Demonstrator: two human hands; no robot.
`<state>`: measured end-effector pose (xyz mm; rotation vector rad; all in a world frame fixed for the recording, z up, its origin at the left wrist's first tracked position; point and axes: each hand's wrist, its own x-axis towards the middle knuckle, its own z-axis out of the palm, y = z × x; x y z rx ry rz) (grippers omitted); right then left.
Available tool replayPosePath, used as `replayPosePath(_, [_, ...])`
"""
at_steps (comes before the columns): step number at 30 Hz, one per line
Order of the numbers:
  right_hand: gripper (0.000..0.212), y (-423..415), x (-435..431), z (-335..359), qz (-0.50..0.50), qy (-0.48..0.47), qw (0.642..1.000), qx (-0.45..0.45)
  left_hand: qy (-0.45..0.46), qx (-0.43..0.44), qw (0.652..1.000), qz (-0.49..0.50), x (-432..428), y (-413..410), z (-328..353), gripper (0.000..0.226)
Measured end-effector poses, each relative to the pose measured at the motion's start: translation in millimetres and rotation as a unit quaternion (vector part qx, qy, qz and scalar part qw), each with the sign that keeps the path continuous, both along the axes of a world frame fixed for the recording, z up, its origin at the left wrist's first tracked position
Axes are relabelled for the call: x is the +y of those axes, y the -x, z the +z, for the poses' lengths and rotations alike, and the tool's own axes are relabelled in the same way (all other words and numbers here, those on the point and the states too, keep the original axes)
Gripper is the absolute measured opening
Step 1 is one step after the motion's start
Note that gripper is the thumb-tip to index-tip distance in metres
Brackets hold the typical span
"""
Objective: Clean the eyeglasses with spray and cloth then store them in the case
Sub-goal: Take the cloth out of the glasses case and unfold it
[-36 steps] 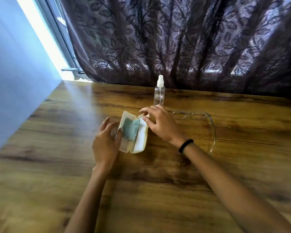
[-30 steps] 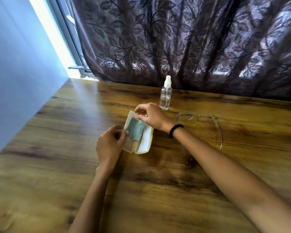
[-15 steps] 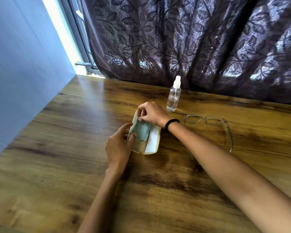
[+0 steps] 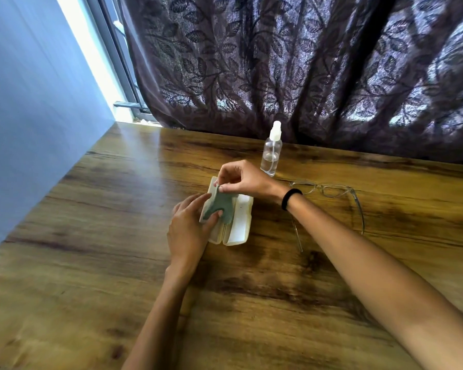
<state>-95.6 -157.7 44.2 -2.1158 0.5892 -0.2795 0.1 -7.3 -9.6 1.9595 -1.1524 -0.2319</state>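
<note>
An open cream case (image 4: 241, 222) lies on the wooden table (image 4: 104, 236), near its middle, with a grey-green cloth (image 4: 221, 205) in its left half. The right hand (image 4: 242, 178) reaches over the far end of the case and pinches the cloth's top corner between thumb and forefinger, so that this end is raised off the case. The left hand (image 4: 189, 228) holds the case's left half: its fingers lie fairly straight along the outer edge and its thumb presses on the cloth's lower part. A black band (image 4: 291, 198) circles the right wrist. The glasses (image 4: 329, 190), clear-framed, lie on the table to the right of the case, arms unfolded and pointing towards the person, partly hidden by the right forearm. A clear spray bottle (image 4: 271, 153) with a white top stands upright just beyond the right hand, in front of a dark leaf-patterned curtain (image 4: 278, 62).
</note>
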Motion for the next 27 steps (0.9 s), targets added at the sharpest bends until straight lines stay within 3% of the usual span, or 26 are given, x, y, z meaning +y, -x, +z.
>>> replayPosePath(6, [0.018,13.8,5.0,6.8,-0.028,-0.076,0.993,-0.09,-0.022,0.028,0.999,-0.041,-7.7,-1.9,10.0,0.027])
replayPosePath(10, [0.016,34.9,6.6,15.5,-0.091,-0.107,0.974,-0.18,0.017,0.03,0.998,-0.06,-16.1,-4.0,28.9,0.022])
replayPosePath(14, [0.015,60.7,-0.8,15.1,-0.158,-0.152,0.941,-0.258,0.04,0.14,0.983,-0.108,-33.6,4.9,57.3,0.019])
replayPosePath(17, [0.014,82.6,-7.7,14.2,-0.21,-0.162,0.916,-0.301,0.059,0.274,0.945,-0.171,-52.0,19.7,69.6,0.009])
replayPosePath(20, [0.014,105.3,-16.7,11.9,-0.273,-0.19,0.888,-0.316,0.032,0.379,0.902,-0.203,-78.4,40.1,74.2,0.017])
replayPosePath(22, [0.018,119.2,-24.8,11.0,-0.307,-0.234,0.869,-0.31,0.019,0.403,0.892,-0.202,-98.7,56.3,74.3,0.015])
replayPosePath(25, [0.027,140.2,-38.9,10.3,-0.337,-0.287,0.849,-0.288,0.01,0.404,0.894,-0.191,-133.0,76.4,67.0,0.013])
replayPosePath(27, [0.024,151.5,-46.1,8.9,-0.343,-0.271,0.861,-0.26,0.013,0.346,0.918,-0.193,-153.8,83.2,60.0,0.023])
